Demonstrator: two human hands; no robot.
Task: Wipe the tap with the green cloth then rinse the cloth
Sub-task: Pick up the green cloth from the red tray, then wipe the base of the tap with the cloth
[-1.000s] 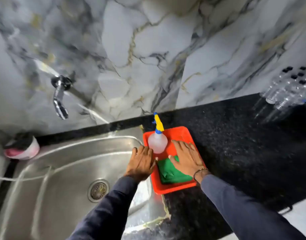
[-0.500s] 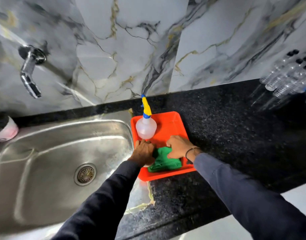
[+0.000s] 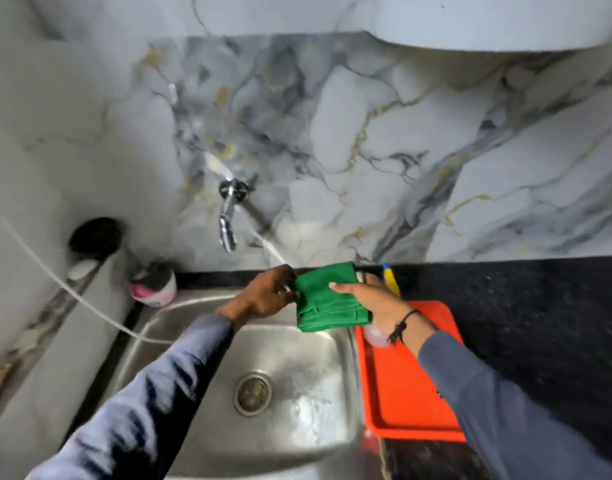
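Fingers of left hand (image 3: 263, 295) and right hand (image 3: 373, 299) pinching folded green cloth (image 3: 327, 299), over sink (image 3: 297, 368)

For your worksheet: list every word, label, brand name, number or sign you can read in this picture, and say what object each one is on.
No text can be read anywhere in this picture.
Spray bottle: mostly hidden behind the right hand and green cloth; no label shows.
Pink and white tub: too blurred to show any print.
Tap, sink, orange tray: plain, no markings.
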